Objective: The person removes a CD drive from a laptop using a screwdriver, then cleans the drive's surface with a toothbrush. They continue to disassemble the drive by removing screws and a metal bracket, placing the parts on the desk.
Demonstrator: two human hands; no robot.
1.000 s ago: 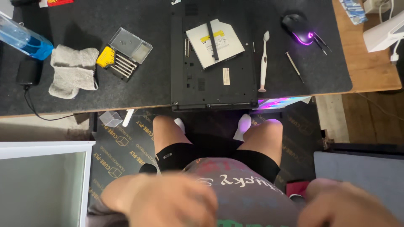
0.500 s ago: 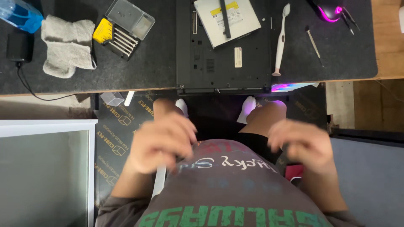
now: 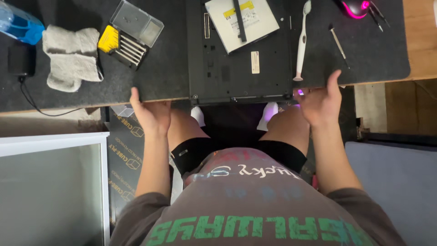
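Dark-matted surface (image 3: pixel 173 86) carries an upturned black laptop (image 3: pixel 241 68) at 12 o'clock; left hand (image 3: pixel 152 114) and right hand (image 3: pixel 321 102) grip its near edge.

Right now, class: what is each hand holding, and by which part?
Both the left hand and right hand grip the desk by its front edge; nothing else is held.
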